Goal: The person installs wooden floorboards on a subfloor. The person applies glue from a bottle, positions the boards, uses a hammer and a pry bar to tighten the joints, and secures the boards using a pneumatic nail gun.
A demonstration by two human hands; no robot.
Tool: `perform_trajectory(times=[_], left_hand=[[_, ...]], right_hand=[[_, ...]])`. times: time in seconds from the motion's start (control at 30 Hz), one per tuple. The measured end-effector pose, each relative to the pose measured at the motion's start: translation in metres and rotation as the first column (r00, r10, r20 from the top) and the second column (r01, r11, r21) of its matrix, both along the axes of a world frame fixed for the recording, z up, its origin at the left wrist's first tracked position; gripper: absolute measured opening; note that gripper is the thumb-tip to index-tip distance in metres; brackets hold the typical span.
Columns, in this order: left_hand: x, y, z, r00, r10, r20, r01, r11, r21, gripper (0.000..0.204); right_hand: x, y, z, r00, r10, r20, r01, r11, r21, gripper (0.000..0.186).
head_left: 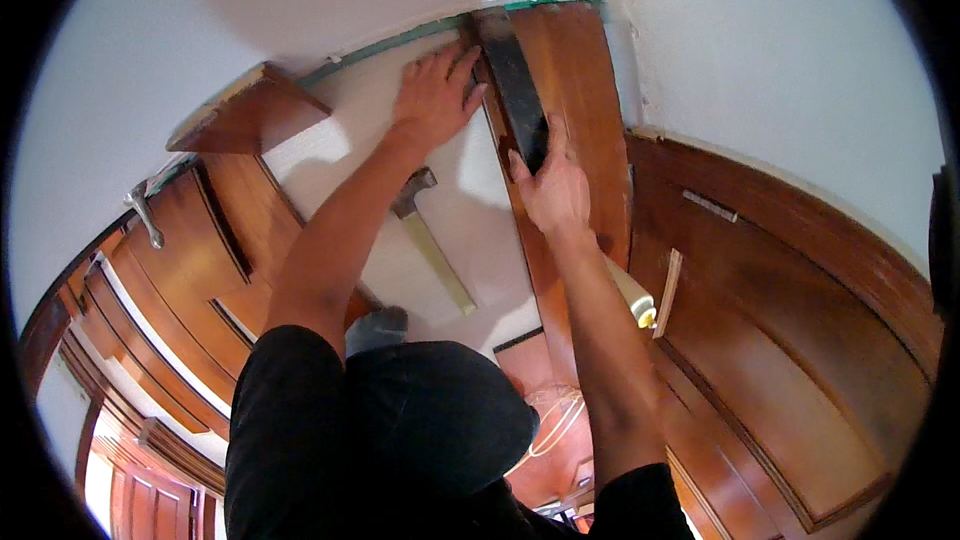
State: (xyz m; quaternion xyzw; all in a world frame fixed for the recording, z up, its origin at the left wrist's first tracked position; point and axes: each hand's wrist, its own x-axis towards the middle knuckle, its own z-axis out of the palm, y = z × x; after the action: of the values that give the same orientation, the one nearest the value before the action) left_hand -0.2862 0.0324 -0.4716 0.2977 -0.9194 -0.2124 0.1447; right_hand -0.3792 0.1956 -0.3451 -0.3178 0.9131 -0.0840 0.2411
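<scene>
Left hand point(432, 95) flat on pale underlay point(440, 230); right hand point(552, 185) grip holds black tapping block point(515, 85) against brown plank point(575, 80).

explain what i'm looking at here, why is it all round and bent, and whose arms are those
This is one picture from a wide fisheye camera worn on a person's head, looking down at their own hands. That lens bends straight edges, so the door and the walls look curved. The two bare arms are the wearer's. The left hand lies flat on the pale floor underlay. The right hand presses on a dark flat bar that sits on a brown floor plank near the white wall. A hammer lies on the underlay between the arms, touched by neither hand. A loose piece of brown plank lies to the left.
</scene>
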Motion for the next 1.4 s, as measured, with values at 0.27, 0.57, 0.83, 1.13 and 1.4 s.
perform_trajectory(times=[0.27,0.57,0.83,1.13,1.4], left_hand=[[0.006,0.023,0.008,0.973,0.103,-0.205,-0.018,0.926,0.377,0.062],[0.043,0.137,0.037,0.977,-0.184,-0.109,0.212,0.781,0.587,0.07],[0.032,0.183,0.012,0.921,0.225,-0.318,0.231,0.342,0.911,0.063],[0.031,0.093,0.073,0.983,-0.115,-0.142,0.122,-0.17,0.978,0.049],[0.121,0.177,0.182,0.815,-0.551,-0.18,0.142,-0.112,0.984,0.065]], right_hand=[[-0.007,0.039,-0.026,0.988,0.103,-0.114,-0.123,0.975,-0.187,0.079],[0.143,0.181,0.012,0.971,-0.16,0.177,0.214,0.912,-0.349,0.074],[0.3,0.425,0.133,0.948,-0.318,-0.02,0.318,0.948,-0.007,0.073],[0.539,0.562,0.155,-0.146,-0.979,-0.142,0.974,-0.118,-0.193,0.067],[0.698,0.672,0.08,-0.836,-0.521,-0.173,0.537,-0.71,-0.455,0.067]])
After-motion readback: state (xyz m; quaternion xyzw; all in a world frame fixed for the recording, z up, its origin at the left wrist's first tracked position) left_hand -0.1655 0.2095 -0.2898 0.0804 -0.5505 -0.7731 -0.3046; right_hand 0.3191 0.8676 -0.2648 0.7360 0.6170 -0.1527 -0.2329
